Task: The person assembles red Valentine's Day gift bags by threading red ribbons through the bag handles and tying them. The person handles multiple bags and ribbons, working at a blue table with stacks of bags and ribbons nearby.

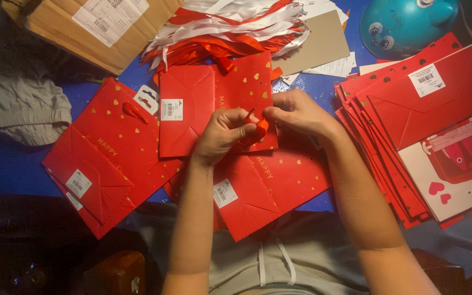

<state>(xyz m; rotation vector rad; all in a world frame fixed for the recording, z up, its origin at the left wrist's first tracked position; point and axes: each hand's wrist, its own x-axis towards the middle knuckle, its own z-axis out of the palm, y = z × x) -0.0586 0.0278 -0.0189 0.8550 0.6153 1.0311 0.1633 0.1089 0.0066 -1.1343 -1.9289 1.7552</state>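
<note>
My left hand (222, 134) and my right hand (296, 112) meet over a flat red paper gift bag (192, 109) with gold hearts. Both pinch a short red ribbon (258, 130) at the bag's upper edge. The bag lies folded, its base flap and a white barcode sticker facing up. Under my wrists lie more flat red bags (258, 191) of the same kind.
A finished-looking red bag (110, 147) with a ribbon handle lies at the left. A thick stack of folded red bags (411, 125) sits at the right. Red and white ribbons (225, 27) are heaped at the top, beside a cardboard box (83, 27) and a teal ball (405, 22).
</note>
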